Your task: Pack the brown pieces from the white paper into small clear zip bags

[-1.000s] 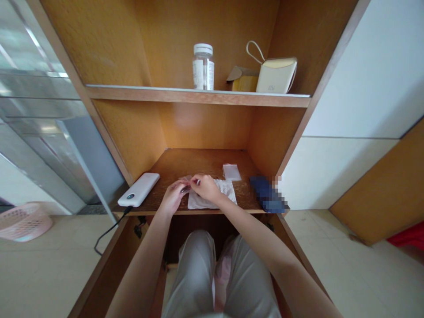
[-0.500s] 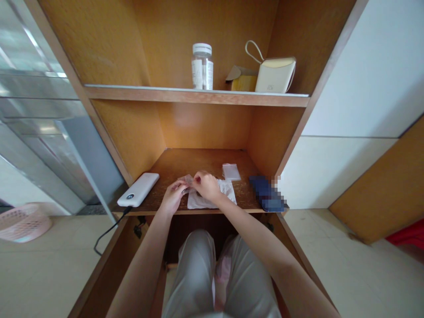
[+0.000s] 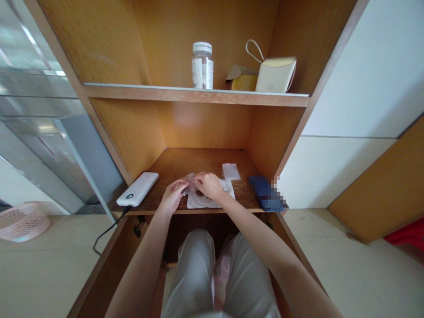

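Note:
Between my two hands is a small clear plastic bag (image 3: 190, 179), gripped from both sides above the desk board. My left hand (image 3: 174, 193) is closed on its left side, with something small and dark showing at the fingertips. My right hand (image 3: 208, 183) pinches the bag's right side, fingers bent. Under my hands lies a crumpled white cloth or tissue (image 3: 202, 203), with small dark items on it partly hidden by my right hand. A flat clear zip bag (image 3: 231, 171) rests just behind the cloth.
A white power bank (image 3: 138, 189) with a black cable (image 3: 106, 237) lies at the left. A dark blue item (image 3: 266, 194) lies at the right edge. On the upper shelf stand a clear bottle (image 3: 202, 66), a yellow box (image 3: 243, 79) and a cream pouch (image 3: 275, 75).
My right hand has shifted slightly right and turned a little. More of the clear bag now shows between the hands. The other things have stayed in place.

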Action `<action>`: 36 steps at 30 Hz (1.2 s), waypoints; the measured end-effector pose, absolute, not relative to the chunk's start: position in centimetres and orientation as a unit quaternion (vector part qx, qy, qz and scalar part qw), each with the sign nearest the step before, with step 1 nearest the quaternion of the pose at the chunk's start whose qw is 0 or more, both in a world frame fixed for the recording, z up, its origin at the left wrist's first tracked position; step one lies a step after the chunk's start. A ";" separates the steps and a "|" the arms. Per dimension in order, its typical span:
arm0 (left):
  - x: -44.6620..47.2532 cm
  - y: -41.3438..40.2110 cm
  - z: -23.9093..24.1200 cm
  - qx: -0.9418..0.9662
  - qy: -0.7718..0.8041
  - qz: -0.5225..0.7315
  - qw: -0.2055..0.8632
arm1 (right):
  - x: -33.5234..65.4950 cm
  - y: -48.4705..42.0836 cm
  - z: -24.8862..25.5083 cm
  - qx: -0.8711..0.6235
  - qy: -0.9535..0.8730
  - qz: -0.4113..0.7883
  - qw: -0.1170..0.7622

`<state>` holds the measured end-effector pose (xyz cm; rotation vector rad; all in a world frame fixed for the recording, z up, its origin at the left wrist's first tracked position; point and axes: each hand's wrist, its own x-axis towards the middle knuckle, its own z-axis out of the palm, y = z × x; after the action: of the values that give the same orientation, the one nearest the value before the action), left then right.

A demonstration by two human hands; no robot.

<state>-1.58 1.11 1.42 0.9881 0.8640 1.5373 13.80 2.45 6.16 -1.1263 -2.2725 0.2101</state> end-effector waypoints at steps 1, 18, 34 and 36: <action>-1.6 1.1 1.4 0.406 0.359 0.645 0.539 | 13.9 2.6 6.0 -0.425 -0.850 0.084 0.300; -2.1 1.2 1.2 0.430 0.333 0.619 0.567 | 15.8 5.3 5.5 -0.383 -0.651 0.434 0.491; -1.9 0.0 1.8 0.488 0.288 0.588 0.577 | 15.5 4.1 5.2 -0.304 -0.656 0.565 0.397; -1.9 -0.1 1.9 0.480 0.281 0.591 0.584 | 15.5 4.1 5.1 -0.303 -0.664 0.562 0.389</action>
<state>-1.90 -0.06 1.89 1.1207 0.6551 1.3801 15.52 4.14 5.12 -0.7697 -1.6885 1.4290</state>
